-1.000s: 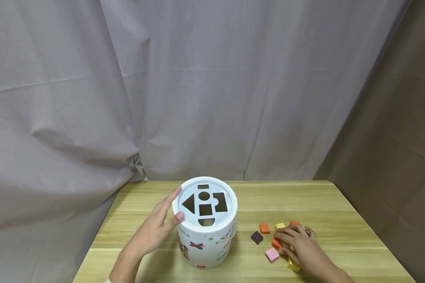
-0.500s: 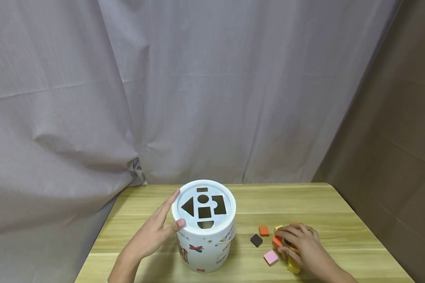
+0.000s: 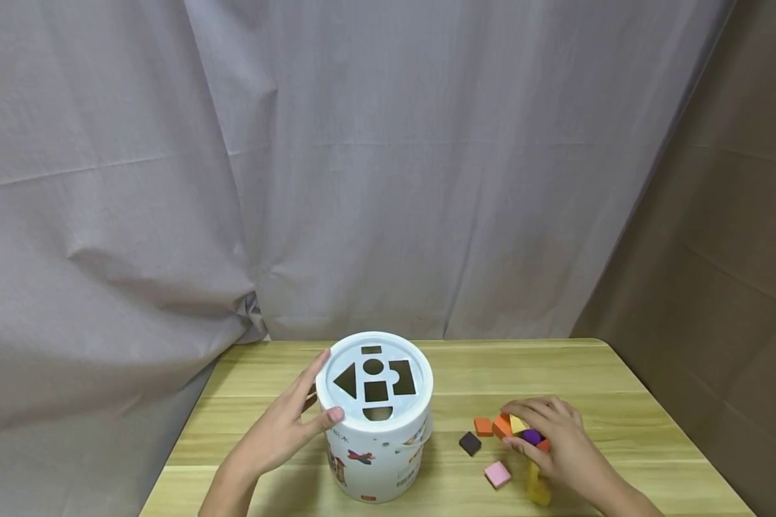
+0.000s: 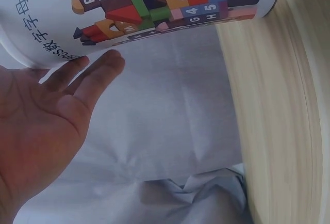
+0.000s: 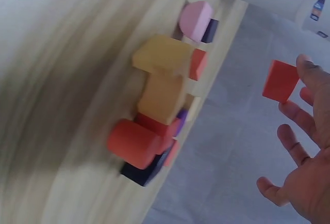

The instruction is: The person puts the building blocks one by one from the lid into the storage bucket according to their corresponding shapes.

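A white bucket (image 3: 378,459) with printed pictures stands upright on the table, its lid (image 3: 397,418) pierced by several shaped holes. My left hand (image 3: 274,431) rests against its left side, thumb on the lid rim, fingers spread rather straight. In the left wrist view, the fingertips (image 4: 114,59) touch the bucket's wall. My right hand (image 3: 565,445) pinches an orange-red block (image 5: 281,81) between thumb and fingertips, raised above the other blocks. Beneath it lie a yellow block (image 3: 538,486), a purple block (image 3: 531,436) and a red cylinder (image 5: 133,144).
Between bucket and right hand lie a black block (image 3: 470,443), a pink half-round block (image 3: 497,474) and another orange block (image 3: 483,426). A dark block (image 5: 142,172) is beside the red cylinder. Grey curtain (image 3: 388,179) hangs behind the wooden table (image 3: 246,388).
My right hand has lifted slightly off the pile with the orange-red block pinched in its fingers, uncovering the purple block. The left hand stays against the bucket.
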A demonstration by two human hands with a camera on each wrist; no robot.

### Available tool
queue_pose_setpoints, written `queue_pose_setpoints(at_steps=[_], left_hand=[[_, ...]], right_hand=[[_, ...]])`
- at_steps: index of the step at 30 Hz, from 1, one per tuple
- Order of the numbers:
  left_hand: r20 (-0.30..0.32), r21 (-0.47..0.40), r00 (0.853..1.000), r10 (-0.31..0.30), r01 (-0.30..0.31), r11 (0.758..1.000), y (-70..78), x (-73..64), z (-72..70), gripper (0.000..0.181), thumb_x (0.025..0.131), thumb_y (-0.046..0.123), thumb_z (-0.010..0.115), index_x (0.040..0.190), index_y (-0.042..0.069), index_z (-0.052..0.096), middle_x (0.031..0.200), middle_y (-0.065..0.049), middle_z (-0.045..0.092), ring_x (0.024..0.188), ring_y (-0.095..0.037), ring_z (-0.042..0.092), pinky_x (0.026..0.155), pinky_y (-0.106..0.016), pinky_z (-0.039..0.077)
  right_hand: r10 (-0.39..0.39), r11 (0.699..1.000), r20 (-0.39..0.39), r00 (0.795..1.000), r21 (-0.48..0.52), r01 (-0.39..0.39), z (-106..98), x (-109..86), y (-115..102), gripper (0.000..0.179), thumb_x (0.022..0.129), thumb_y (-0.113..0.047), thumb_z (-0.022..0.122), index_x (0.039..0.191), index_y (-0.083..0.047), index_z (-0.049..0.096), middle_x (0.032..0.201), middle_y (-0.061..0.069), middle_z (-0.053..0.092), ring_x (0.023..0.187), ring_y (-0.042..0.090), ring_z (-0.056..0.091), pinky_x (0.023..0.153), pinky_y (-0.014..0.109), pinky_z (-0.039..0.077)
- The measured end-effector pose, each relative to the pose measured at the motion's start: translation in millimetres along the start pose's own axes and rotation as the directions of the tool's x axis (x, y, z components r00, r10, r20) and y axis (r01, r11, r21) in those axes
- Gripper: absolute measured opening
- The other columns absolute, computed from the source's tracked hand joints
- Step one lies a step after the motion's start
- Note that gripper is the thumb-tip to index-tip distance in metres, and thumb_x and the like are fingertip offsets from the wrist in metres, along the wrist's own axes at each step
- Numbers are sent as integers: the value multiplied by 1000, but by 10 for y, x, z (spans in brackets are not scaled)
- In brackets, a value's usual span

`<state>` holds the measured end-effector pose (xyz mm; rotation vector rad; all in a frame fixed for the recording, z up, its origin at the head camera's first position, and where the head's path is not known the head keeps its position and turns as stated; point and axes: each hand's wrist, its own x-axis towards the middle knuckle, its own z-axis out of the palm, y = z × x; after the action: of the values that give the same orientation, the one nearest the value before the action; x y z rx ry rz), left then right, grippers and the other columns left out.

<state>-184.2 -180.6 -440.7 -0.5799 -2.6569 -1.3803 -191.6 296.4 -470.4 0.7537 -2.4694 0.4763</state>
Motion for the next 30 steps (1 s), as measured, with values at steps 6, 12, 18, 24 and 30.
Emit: queue_pose_setpoints(at_steps=[6, 12, 18, 24, 30], left_hand=[[7, -32, 1000, -7, 8, 999, 4, 10, -1, 97, 105, 45, 77, 176, 49, 11, 185, -7, 23, 154, -46, 53, 121, -71, 48], [12, -61, 1000, -21, 21, 998, 6, 14, 1, 97, 104, 44, 78, 175, 50, 12, 186, -7, 21, 152, -48, 54, 117, -71, 52], [10, -70, 1000, -21, 21, 997, 15, -2, 5, 97, 104, 43, 78, 175, 49, 13, 185, -8, 23, 151, -48, 56, 116, -70, 53], [5, -71, 1000, -11, 11, 997, 7, 0, 8, 97, 104, 42, 79, 175, 49, 13, 185, -7, 24, 151, -47, 56, 115, -69, 54], [5, -91, 1000, -8, 8, 996, -12, 10, 21, 97, 104, 41, 79, 175, 50, 14, 185, -7, 24, 150, -48, 56, 115, -69, 54]], right_hand=[[-29, 999, -28, 999, 30, 30, -96, 136, -73, 63, 75, -18, 100, 132, -29, 77, 125, -10, 79, 111, 10, 58, 92, 51, 39], [-52, 996, -62, 997, 69, 56, -169, 252, -133, 64, 74, -17, 101, 132, -28, 77, 123, -10, 80, 111, 9, 58, 98, 51, 37], [-74, 990, -106, 992, 110, 86, -201, 361, -204, 63, 74, -19, 101, 131, -29, 77, 123, -10, 80, 113, 8, 58, 98, 49, 36], [-111, 987, -125, 986, 104, 124, -238, 489, -288, 68, 71, -17, 103, 132, -29, 77, 125, -10, 79, 115, 12, 61, 94, 44, 41], [-96, 985, -109, 989, 132, 110, -284, 614, -383, 68, 73, -16, 103, 134, -28, 77, 127, -9, 80, 117, 11, 60, 96, 41, 40]])
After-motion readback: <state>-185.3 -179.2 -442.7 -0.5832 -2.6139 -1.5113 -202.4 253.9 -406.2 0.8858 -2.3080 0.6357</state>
